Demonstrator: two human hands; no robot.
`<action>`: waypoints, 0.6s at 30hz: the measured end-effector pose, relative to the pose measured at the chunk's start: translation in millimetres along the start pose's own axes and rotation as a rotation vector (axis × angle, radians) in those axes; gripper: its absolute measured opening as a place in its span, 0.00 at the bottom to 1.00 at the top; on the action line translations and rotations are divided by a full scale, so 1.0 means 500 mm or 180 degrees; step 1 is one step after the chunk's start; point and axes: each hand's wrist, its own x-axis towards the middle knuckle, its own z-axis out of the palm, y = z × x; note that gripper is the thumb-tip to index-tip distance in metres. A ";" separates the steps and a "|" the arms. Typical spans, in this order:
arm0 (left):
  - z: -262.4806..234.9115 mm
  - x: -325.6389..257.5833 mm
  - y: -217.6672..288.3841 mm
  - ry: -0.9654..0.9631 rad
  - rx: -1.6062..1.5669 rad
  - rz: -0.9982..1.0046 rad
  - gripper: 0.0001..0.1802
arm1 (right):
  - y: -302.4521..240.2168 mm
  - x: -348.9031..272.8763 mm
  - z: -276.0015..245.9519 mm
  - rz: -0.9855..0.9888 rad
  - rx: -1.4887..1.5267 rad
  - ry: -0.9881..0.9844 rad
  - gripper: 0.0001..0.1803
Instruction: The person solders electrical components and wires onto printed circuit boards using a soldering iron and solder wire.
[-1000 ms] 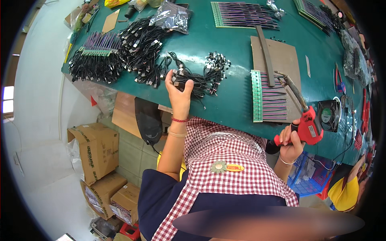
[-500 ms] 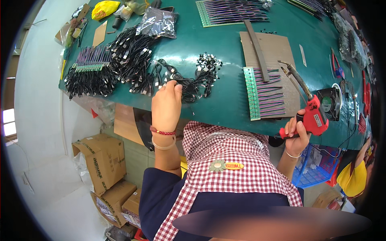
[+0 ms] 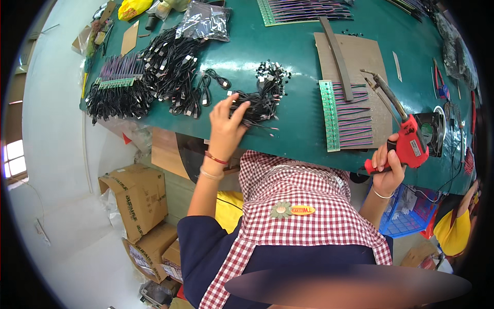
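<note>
Green bench (image 3: 303, 56) over a pale floor w/ cardboard boxes (image 3: 135, 198) at lower left. Far left on the bench: black cable bundles (image 3: 116, 98), then a bigger loose heap (image 3: 172, 67) and a clear bag (image 3: 203, 20) behind it. Left hand (image 3: 226, 126), fingers spread apart, lies on a small cable bunch (image 3: 260, 100) near the front edge; touching, not clamped on anything I can see. Center-right: a cardboard sheet (image 3: 350, 54) w/ a dark strip across it, and a green strip w/ rows of purple wires (image 3: 350, 116) in front. Right hand (image 3: 388, 165) is closed tight round the grip of a red soldering gun (image 3: 406, 139), tip raised above the wire rows, not touching. A small fan (image 3: 429, 131) sits just beside it. Progress, by my read: wire rows laid out, most cables unsorted in piles, so plenty left.
</note>
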 end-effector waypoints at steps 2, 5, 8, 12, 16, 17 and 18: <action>0.021 -0.007 0.057 0.0109 0.0403 -0.0250 0.33 | -0.003 0.005 0.006 -0.0015 0.0020 -0.0119 0.17; -0.002 -0.004 0.093 0.0093 0.0863 -0.0447 0.33 | -0.009 -0.001 0.022 0.0038 -0.0054 -0.0042 0.17; -0.050 0.022 0.118 0.0167 0.1249 -0.0264 0.30 | -0.014 -0.008 0.013 0.0018 -0.0096 -0.0053 0.18; -0.055 0.049 0.183 -0.0084 -0.1513 0.0003 0.14 | -0.018 -0.012 0.058 0.0077 -0.0236 0.0125 0.19; -0.027 0.065 0.237 -0.0914 -0.2230 0.0083 0.07 | 0.018 0.027 0.103 0.0216 -0.0651 -0.0176 0.23; -0.026 0.064 0.249 -0.1026 -0.2343 -0.0042 0.06 | 0.021 0.031 0.106 0.0283 -0.0627 -0.0276 0.23; -0.025 0.061 0.258 -0.1069 -0.2359 0.0024 0.06 | 0.018 0.030 0.108 0.0243 -0.0631 -0.0209 0.23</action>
